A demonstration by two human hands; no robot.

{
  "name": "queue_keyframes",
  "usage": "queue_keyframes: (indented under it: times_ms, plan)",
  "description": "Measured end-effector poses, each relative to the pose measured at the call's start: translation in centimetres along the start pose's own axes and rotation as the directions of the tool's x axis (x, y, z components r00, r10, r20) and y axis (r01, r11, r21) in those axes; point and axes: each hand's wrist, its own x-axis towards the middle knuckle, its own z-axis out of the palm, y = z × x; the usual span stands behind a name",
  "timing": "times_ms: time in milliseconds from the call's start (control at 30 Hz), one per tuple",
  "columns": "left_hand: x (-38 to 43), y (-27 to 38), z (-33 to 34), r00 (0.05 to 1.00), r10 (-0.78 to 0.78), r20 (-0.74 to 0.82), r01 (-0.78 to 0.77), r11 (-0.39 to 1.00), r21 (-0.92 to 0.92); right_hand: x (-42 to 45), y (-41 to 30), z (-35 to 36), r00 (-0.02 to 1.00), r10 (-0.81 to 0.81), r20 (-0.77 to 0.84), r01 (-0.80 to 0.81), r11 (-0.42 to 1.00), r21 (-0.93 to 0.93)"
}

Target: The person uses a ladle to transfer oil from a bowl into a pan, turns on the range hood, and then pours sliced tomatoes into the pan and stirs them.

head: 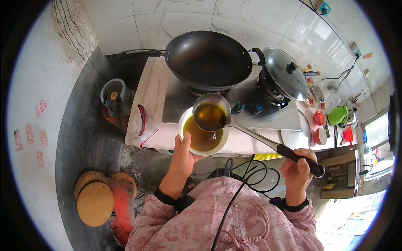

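Observation:
My left hand (185,157) holds a white bowl (226,145) of yellow-brown liquid, its thumb over the rim. A metal ladle (251,133) with a black grip is in my right hand (298,169), and its scoop, holding darker golden liquid (209,117), overlaps the bowl's upper part in view. Whether scoop and bowl touch, I cannot tell. Beyond them a black wok (209,61) rests on the left burner of a steel gas stove (176,108); no food shows in it.
A glass lid (284,73) leans at the right burner. A cloth (146,128) lies on the counter's left corner. Red bowls (319,136) and a green container (337,115) stand at right. Round wooden boards (95,204) are low at left. Black cables (263,171) hang before my body.

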Motion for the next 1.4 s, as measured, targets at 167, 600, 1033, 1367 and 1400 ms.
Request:
queue_keyframes:
  times_ms: [167, 600, 1033, 1367, 1400]
  plan:
    - [-0.1, 0.0, 0.4, 1.000, 0.008, -0.021, -0.008, 1.000, -0.001, -0.3, -0.1, -0.1, 1.000, -0.013, -0.006, 0.013, 1.000, -0.016]
    - [-0.3, 0.1, 0.7, 0.999, -0.001, -0.054, 0.003, 0.999, 0.038, -0.1, 0.0, -0.2, 0.984, 0.147, -0.102, -0.144, 0.989, 0.032]
    - [0.3, -0.4, -0.2, 0.999, -0.006, -0.043, 0.008, 0.999, 0.048, 0.1, -0.3, 0.0, 0.973, 0.207, -0.103, -0.199, 0.977, 0.075]
    - [0.5, 0.4, 0.7, 0.999, 0.001, -0.044, 0.002, 0.998, 0.067, 1.4, -0.7, 0.1, 0.983, 0.130, -0.129, -0.126, 0.991, 0.035]
    - [0.5, 0.4, 0.7, 0.999, 0.003, -0.045, 0.000, 0.997, 0.071, 1.6, -0.9, 0.3, 0.983, 0.121, -0.138, -0.117, 0.993, 0.030]
